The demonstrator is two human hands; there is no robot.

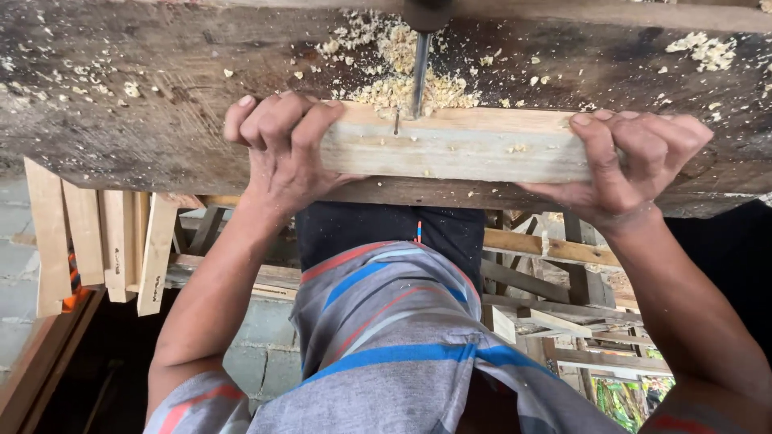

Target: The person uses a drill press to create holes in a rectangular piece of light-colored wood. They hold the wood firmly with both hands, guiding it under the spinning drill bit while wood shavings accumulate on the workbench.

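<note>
The person's left hand [277, 149] is closed over the left end of a pale wooden block [454, 145], fingers curled over its far edge. The right hand [635, 161] grips the right end the same way, thumb on the near face and fingers wrapped over the top. Both hands press the block flat against a dark, weathered table [145, 104], close to its near edge.

Between the hands, just left of the block's middle, a steel drill bit [420, 72] comes down from a dark chuck [426, 12] at the top of the view and meets the block's far edge. A heap of pale wood shavings [402, 76] lies around the bit, with more scattered across the table.

This looks like the drilling step, with the block steadied under the bit. Any next move seems to call for firm, even pressure from both hands so the block does not twist.

Below the table, the person's striped grey shirt [386, 337] shows. Light wooden slats [96, 241] lean at the left, and a stack of rough timber frames [563, 305] sits at the right.
</note>
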